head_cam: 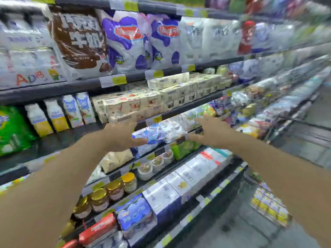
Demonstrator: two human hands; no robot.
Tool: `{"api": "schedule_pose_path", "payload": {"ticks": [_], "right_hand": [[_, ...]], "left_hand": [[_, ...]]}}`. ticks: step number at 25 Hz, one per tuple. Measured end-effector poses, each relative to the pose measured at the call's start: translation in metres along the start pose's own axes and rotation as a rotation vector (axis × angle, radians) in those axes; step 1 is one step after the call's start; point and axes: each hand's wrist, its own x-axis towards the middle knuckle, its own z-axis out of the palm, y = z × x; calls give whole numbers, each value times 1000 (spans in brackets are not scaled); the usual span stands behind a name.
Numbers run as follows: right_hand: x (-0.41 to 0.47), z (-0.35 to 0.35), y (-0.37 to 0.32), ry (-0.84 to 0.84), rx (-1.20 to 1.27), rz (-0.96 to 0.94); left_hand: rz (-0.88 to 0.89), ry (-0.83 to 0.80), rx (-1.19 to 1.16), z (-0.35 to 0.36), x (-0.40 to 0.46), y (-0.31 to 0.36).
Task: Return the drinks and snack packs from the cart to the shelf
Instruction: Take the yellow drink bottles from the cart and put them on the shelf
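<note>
Both hands on a shiny blue-white pack (159,134), one at each end. Left hand (121,136) fingers touch its left end; right hand (213,132) is spread at the right end. Can't tell if either is properly clamped, pic is blurry. Pack lies sideways at the front edge of a middle shelf (180,111), just under the cream boxes (136,104). Below: gold-lid jars (114,189), white cartons (188,178). Milk cartons (59,115) to the left.
</note>
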Motion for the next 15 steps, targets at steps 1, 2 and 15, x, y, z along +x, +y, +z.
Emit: {"api": "schedule_pose_path", "payload": {"ticks": [1, 2, 15], "right_hand": [[-13, -2, 28, -2, -11, 63], [-21, -1, 55, 5, -22, 100], [-156, 27, 388, -82, -16, 656]], "left_hand": [[69, -14, -18, 2, 20, 27], [120, -10, -26, 3, 36, 54], [666, -134, 31, 41, 168, 451]]}}
